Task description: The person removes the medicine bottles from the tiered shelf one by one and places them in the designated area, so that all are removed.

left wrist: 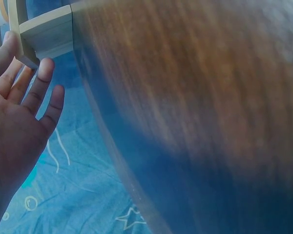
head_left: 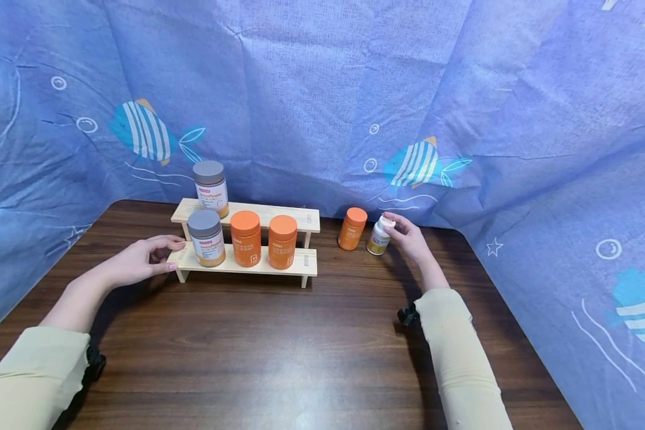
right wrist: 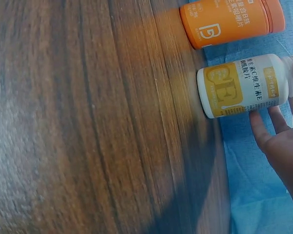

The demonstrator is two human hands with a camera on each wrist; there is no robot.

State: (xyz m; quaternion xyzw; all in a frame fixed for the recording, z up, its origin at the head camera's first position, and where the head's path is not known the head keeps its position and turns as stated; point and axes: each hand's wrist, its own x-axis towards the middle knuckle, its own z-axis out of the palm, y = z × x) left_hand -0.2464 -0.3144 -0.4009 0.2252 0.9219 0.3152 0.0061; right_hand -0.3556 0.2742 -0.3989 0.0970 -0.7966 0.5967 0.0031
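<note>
My left hand pinches the left end of a two-tier wooden rack, thumb and fingers at the lower board's edge. In the left wrist view, the rack's end lies between thumb and fingers. On the right, my right hand holds a white pill bottle by its cap. The bottle's yellow and white label faces the right wrist camera. Just left of it stands an orange bottle, apart from the hand.
On the lower tier stand a grey-lidded jar and two orange bottles. Another grey-lidded jar stands on the upper tier's left. A blue fish-print cloth hangs behind and beside the dark wooden table.
</note>
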